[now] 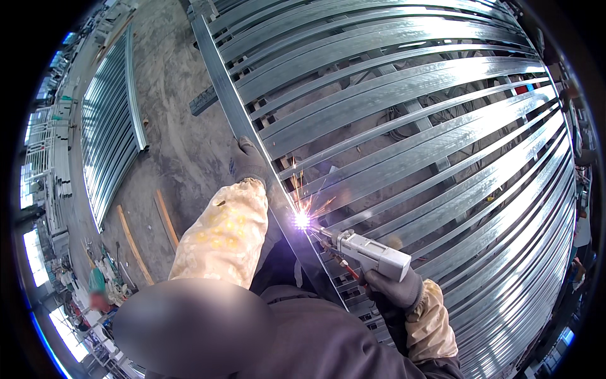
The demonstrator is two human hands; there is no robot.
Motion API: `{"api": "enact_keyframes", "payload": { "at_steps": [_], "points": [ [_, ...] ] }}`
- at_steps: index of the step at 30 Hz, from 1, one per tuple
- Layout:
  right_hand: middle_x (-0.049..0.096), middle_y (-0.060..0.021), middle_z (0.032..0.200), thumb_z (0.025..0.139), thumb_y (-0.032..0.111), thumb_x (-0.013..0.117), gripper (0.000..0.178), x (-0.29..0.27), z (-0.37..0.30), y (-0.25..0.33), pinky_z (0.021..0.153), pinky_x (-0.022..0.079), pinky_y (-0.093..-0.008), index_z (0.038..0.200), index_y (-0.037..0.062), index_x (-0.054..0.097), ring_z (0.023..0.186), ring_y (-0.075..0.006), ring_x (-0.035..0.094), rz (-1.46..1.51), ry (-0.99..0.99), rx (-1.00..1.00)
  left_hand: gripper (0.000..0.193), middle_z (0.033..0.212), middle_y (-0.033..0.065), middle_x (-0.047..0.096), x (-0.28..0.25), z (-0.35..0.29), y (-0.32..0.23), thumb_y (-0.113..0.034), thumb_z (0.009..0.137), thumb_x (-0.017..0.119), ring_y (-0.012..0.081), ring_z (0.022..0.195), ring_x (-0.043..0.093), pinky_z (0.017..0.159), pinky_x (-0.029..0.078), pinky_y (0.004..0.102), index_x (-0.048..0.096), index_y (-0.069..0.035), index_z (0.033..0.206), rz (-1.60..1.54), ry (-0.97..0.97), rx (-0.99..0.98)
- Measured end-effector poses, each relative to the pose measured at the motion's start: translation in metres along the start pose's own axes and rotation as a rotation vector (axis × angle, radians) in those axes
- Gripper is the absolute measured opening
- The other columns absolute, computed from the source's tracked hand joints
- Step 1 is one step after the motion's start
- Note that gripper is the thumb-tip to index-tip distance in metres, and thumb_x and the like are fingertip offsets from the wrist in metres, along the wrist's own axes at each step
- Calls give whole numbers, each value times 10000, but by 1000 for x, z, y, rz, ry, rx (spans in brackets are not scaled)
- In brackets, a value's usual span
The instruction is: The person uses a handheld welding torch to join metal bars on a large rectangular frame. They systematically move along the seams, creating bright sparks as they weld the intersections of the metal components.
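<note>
In dark gloves, both my hands work at a long galvanized steel rail (222, 79) that runs along the near side of a large slatted metal frame. My left hand (250, 159) is closed on the rail's edge, its fingers partly hidden, with a stained tan sleeve (221, 224) behind it. Wrapped round the handle of a grey welding gun (377, 254) is my right hand (402, 288). The gun's tip points left at the joint of rail and slats. A bright violet-white arc (302, 220) burns there and throws orange sparks; its glare hides the seam.
Parallel steel slats (404, 79) fill the right side, with supports and cables (394, 120) beneath. Another slatted panel (113, 126) lies on the concrete floor at the left. Wooden strips (134, 243) lie nearby. Racks and clutter line the far left.
</note>
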State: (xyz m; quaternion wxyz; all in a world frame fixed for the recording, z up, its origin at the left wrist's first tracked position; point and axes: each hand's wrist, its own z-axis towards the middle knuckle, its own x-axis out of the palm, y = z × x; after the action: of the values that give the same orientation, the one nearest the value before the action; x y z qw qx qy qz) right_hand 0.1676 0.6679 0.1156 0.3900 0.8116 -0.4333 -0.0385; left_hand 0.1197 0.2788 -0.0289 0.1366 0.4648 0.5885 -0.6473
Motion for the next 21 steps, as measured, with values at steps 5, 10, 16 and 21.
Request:
{"api": "enact_keyframes", "payload": {
  "at_steps": [5,10,16,21],
  "points": [
    [692,-47,952,977,157,671,491,0,-3,7,646,535,-273,1430,33,527,745,-106,639,-18,18,51,501,1204,274,680,1,0,-2,-389,1081,390,466,1141,625,962,499,475,600,12,1295,-29,-11,-6],
    [689,-49,984,980,158,666,509,-1,-5,8,665,538,-279,1449,39,508,762,-109,638,-13,31,50,515,1214,286,673,7,5,7,-394,1077,394,472,1152,618,973,500,479,596,28,1291,-3,-57,24],
    [694,-41,1034,979,154,661,521,-2,-9,3,715,541,-280,1461,41,498,825,-105,638,-32,43,-52,587,1312,300,629,6,4,1,-430,1071,380,478,1208,598,1017,489,511,526,38,1394,8,20,-49],
    [708,-98,980,935,99,601,548,5,-3,25,622,518,-268,1462,11,478,702,-117,629,18,5,-75,576,1298,302,635,8,8,11,-435,1068,384,480,1195,602,1006,487,513,553,32,1358,-28,-25,25]
  ]
}}
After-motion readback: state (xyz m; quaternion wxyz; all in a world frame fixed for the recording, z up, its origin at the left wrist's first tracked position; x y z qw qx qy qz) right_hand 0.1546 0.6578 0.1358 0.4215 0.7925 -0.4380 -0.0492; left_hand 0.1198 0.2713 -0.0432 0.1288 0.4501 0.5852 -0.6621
